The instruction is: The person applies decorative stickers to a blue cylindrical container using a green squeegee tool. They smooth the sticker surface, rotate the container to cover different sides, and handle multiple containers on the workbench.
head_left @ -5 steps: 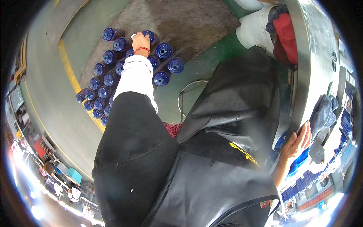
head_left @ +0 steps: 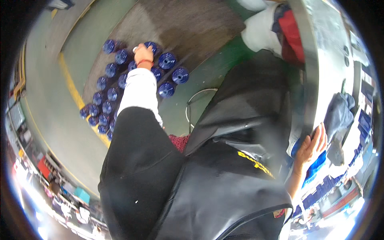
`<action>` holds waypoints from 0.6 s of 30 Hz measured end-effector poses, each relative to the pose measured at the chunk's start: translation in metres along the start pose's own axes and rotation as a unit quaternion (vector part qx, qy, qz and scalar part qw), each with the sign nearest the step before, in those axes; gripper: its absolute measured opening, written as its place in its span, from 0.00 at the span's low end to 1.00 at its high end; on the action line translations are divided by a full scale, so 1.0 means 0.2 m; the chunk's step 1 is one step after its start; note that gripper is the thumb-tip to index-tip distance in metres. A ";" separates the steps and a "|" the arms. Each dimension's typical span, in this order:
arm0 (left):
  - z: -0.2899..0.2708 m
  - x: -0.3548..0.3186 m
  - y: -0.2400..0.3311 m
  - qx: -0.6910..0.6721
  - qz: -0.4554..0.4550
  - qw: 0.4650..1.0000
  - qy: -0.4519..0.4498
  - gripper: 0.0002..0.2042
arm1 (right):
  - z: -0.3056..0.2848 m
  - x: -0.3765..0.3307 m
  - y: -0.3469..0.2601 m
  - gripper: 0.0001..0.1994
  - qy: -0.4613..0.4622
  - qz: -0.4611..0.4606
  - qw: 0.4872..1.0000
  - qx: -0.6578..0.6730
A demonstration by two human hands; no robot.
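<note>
My left hand [head_left: 143, 55], with a red band at the wrist, reaches down to a group of blue round-topped pieces [head_left: 167, 61] standing on a brown board [head_left: 208, 24]. Its fingers are closed over one blue piece [head_left: 150, 47] at the far side of the group; part of that piece is hidden under them. Something small and white [head_left: 135, 49] shows beside the hand. Several pieces have a dark hole in the top. To the right, my right hand [head_left: 313, 149] rests with fingers stretched out along the edge of a metal table [head_left: 314, 96].
My legs, one under a black apron [head_left: 224, 192], take up the middle. A metal ring [head_left: 188, 108] stands beyond them. White containers [head_left: 262, 34] and red cloth [head_left: 292, 34] are by the table. Grey cloth [head_left: 338, 112] lies on it. A yellow line [head_left: 72, 86] crosses the floor.
The whole view has shifted slightly, with the board and the blue pieces now lower and further left. My left hand stays at the same piece; my right hand stays on the table edge.
</note>
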State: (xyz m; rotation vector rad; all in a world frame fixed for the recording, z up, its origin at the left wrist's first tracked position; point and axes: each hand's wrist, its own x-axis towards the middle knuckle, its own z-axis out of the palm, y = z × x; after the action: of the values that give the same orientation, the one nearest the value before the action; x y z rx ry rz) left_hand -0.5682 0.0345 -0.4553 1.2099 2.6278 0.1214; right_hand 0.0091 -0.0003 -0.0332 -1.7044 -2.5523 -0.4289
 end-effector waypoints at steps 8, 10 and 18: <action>-0.12 0.07 0.25 0.170 0.031 0.976 -0.133 0.26 | -0.06 0.02 -0.03 0.27 -0.056 0.107 0.987 0.106; -0.12 0.09 0.34 0.080 0.058 0.995 0.019 0.30 | -0.04 0.01 -0.02 0.27 0.002 0.097 0.992 0.085; -0.61 -0.41 1.23 -0.363 0.310 0.838 0.264 0.22 | 0.07 -0.05 0.02 0.27 0.065 0.054 0.976 0.202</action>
State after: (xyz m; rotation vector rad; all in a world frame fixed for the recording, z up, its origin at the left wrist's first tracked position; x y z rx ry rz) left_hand -0.3660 0.1357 -0.2783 1.7919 2.0165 1.5983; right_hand 0.0185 -0.0036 -0.0467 -1.5918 -2.2461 -0.0083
